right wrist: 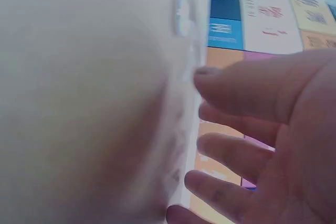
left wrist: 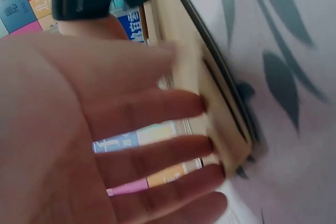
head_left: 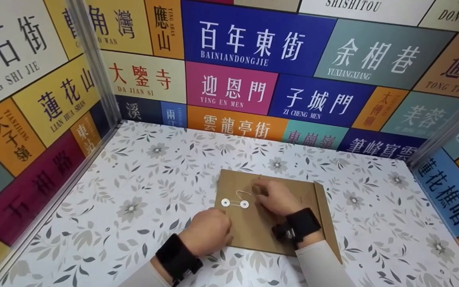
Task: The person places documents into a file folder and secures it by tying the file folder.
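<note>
A brown kraft paper document envelope [head_left: 269, 235] lies on the patterned tabletop. Two white round buttons, one of them the right button [head_left: 244, 204], sit on its face with a thin pale string [head_left: 242, 192] running between them and looping upward. My left hand [head_left: 209, 231] is at the envelope's left edge. In the left wrist view, its fairly straight fingers [left wrist: 157, 153] touch that edge, and the thumb is blurred. Over the envelope's face is my right hand [head_left: 279, 197], close to the string's loose end. Its fingers [right wrist: 231, 150] are spread and loosely bent in the right wrist view, where no string shows.
A white tabletop [head_left: 134, 235] with grey flowers and leaves surrounds the envelope. Colourful panels [head_left: 253, 36] with Chinese lettering stand at the back and both sides, joined by clear corner strips [head_left: 98, 59]. Black camera bands [head_left: 177, 257] circle both wrists.
</note>
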A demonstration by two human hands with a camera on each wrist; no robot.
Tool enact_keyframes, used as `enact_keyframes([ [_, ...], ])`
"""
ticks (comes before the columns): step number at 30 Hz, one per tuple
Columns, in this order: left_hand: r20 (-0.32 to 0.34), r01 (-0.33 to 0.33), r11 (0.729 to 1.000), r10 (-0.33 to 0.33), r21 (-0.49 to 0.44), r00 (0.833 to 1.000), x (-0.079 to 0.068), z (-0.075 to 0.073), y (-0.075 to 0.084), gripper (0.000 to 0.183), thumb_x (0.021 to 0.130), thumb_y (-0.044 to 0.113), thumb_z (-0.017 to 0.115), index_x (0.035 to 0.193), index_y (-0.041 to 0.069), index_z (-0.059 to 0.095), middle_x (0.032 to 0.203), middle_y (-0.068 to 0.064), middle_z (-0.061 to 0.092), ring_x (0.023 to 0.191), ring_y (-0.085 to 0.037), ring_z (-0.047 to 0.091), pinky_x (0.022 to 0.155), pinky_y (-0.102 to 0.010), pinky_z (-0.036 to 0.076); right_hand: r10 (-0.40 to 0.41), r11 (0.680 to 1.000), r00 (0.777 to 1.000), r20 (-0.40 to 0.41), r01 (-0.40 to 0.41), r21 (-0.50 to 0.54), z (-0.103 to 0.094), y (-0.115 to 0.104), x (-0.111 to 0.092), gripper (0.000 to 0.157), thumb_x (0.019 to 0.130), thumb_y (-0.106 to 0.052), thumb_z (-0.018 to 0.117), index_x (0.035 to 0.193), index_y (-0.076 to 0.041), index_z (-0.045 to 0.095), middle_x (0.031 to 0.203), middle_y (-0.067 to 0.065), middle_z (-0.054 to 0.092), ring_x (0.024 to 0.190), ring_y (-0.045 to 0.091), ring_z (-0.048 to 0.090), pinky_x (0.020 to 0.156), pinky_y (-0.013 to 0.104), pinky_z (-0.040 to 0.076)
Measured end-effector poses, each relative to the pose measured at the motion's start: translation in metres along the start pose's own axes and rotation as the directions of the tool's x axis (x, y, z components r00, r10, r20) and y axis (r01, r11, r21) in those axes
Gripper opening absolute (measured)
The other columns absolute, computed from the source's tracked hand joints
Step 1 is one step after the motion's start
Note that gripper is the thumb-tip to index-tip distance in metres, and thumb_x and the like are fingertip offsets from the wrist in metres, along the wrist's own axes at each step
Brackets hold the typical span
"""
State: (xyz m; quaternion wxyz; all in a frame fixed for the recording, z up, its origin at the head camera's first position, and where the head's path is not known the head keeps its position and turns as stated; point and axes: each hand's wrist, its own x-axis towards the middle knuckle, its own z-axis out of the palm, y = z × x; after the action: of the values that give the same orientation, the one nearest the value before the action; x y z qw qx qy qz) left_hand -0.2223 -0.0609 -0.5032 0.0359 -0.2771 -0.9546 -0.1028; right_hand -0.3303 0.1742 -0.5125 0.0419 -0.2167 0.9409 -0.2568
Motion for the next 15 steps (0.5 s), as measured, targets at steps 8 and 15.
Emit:
enact_keyframes([
  [8,-0.023,0.228,0.974,-0.228,-0.02,0.973,0.016,0.005,-0.027,0.055,0.1,0.051,0.063,0.119,0.001,0.072,0.131,-0.025,0.062,0.122,-0.048,0.057,0.103,-0.057,0.047,0.1,0.995,0.984,-0.149,-0.103,-0.011,-0.012,0.02,-0.024,0.057,0.098,-0.02,0.071,0.149,0.0,0.055,0.16,0.025,0.042,0.15,0.043,0.036,0.121,0.057,0.028],
  [15,-0.111,0.39,0.919,-0.395,-0.059,0.912,0.038,0.016,-0.056,0.074,0.105,0.052,0.054,0.158,0.003,0.042,0.161,-0.033,0.033,0.151,-0.055,0.023,0.121,-0.064,0.023,0.093,0.99,0.973,-0.212,-0.113,-0.085,-0.009,0.021,-0.032,0.065,0.097,-0.029,0.074,0.15,0.001,0.053,0.161,0.025,0.04,0.152,0.047,0.029,0.121,0.06,0.026],
])
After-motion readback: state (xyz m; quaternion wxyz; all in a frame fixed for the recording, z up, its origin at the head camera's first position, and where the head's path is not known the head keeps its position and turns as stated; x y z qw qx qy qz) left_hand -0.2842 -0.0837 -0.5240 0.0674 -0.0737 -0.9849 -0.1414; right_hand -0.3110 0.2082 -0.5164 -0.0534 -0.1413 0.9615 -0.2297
